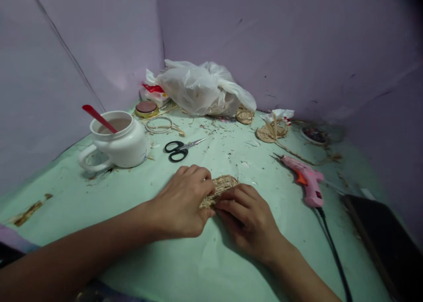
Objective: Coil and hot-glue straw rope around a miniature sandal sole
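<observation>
A small oval piece of coiled braided straw (224,184) lies between my hands, low over the table's middle. My left hand (187,200) is closed on its left side, fingers over the top and thumb at the near edge. At the near right edge, my right hand (249,216) pinches the piece with its fingertips. Both hands partly cover it, so its lower side is hidden. Just beyond my left hand are black-handled scissors (181,150). A pink glue gun (307,178) with an orange trigger lies to the right, its black cord running toward me.
On the left stands a white mug (127,145) with a red stick in it. A white plastic bag (201,88) sits against the back wall. Woven straw pieces (266,133) lie at the back right. A dark flat object (380,240) is on the right. Straw scraps litter the green tabletop (139,258).
</observation>
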`<state>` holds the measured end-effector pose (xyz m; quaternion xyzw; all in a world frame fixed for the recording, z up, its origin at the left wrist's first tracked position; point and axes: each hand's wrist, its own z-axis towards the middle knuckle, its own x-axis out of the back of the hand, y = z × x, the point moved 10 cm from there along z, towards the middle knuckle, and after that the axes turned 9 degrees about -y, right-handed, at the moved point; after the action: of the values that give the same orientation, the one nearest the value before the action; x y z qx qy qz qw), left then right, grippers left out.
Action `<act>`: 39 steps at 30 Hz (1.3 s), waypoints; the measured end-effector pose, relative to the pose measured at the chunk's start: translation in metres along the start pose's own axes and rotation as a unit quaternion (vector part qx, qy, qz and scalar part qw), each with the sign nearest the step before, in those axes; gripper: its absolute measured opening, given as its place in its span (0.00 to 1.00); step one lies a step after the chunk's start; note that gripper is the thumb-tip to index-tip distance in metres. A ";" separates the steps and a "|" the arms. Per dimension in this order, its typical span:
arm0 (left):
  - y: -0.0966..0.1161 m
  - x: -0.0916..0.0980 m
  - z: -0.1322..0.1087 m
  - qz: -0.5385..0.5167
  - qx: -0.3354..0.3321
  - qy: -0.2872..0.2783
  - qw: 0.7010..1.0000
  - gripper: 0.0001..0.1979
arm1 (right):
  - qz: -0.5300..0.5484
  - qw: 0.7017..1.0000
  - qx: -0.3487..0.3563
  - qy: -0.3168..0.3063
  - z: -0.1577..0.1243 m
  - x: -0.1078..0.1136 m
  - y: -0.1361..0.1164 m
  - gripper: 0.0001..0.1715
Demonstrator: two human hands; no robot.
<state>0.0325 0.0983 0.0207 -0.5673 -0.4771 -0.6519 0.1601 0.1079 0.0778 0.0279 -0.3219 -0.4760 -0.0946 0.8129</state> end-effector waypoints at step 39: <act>0.002 -0.007 0.003 0.038 0.010 0.096 0.995 0.06 | 0.003 0.999 -0.010 0.037 0.006 -0.003 0.004 0.09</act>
<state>0.0382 0.0977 0.0156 -0.5181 -0.4444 -0.6918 0.2356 0.1041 0.0847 0.0260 -0.3275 -0.4437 -0.1090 0.8270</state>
